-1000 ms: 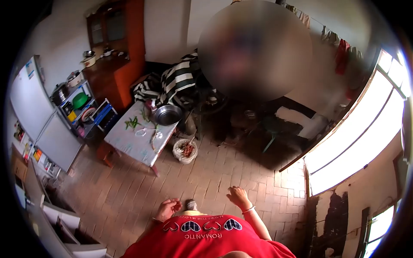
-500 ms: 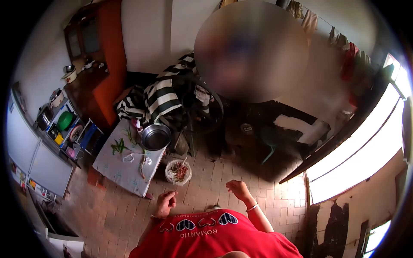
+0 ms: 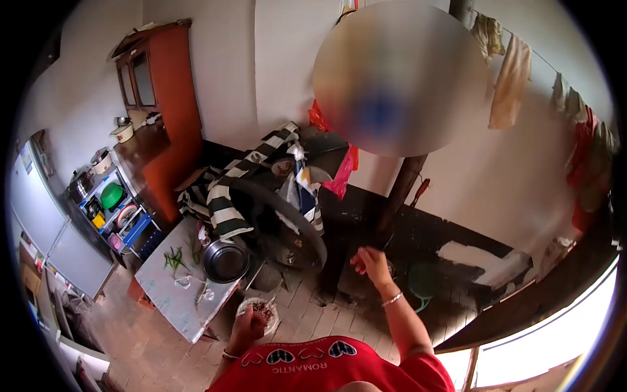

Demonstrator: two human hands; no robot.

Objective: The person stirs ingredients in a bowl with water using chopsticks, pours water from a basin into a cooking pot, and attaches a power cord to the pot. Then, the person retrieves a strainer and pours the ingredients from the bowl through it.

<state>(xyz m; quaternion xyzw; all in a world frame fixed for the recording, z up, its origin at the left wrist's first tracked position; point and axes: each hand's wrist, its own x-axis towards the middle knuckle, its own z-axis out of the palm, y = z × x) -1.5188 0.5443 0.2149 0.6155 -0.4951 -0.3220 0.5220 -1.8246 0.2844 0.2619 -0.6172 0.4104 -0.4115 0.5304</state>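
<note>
My right hand (image 3: 370, 264) is stretched out ahead of my body over the dark area by the stove corner, with its fingers bent and apart and nothing seen in it. My left hand (image 3: 248, 326) hangs low in front of the white bin (image 3: 268, 315) of scraps; its fingers are dim, and whether they are closed is unclear. Left of the bin stands a low table (image 3: 163, 294) bearing a metal basin (image 3: 226, 261) and green peppers (image 3: 174, 258). Neither hand touches the table.
A large dark wheel (image 3: 304, 225) stands beside striped cloth (image 3: 228, 212). To the left are a fridge (image 3: 49, 202), a shelf rack (image 3: 117, 202) and a red-brown cupboard (image 3: 171, 124). Cloths (image 3: 511, 81) hang on a line at the right. A round blur covers the upper middle.
The view has tilted up and moved toward the wheel and table. My right hand has risen and reached forward. My left hand now overlaps the bin in view.
</note>
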